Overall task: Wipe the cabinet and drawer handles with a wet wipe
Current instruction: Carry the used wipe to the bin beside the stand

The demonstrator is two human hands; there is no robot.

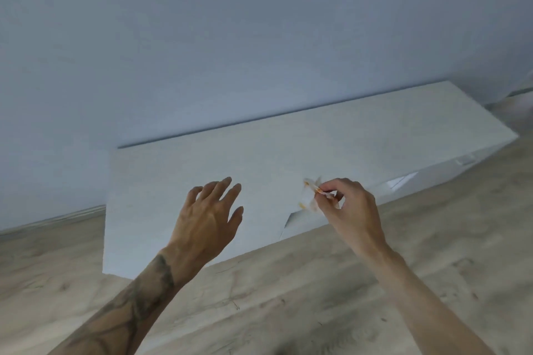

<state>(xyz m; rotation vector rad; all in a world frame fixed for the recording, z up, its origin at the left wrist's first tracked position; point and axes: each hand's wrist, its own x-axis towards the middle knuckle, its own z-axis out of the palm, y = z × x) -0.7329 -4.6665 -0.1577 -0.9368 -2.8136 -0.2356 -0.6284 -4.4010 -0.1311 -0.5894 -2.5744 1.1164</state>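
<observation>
- The right hand (346, 204) is pinching a small pale piece with orange marks between thumb and fingertips; it is likely the wet wipe (310, 196) or its sachet, but it is too blurred to tell which.
- The left hand (207, 216) is hovering open with its fingers spread above the low white cabinet (288, 147), holding nothing.
- The step appears to be readying the wipe, with no handle being touched yet.
- The next move is calling for the wipe to be lowered to the nearest cut-out handle (291, 219), just below the right hand. A second handle (401, 180) is waiting further right.
- No writing is reading clearly: the orange marks are smeared.
- The cabinet is sitting on a wood-look floor (317, 297) against a pale wall (230, 37).
</observation>
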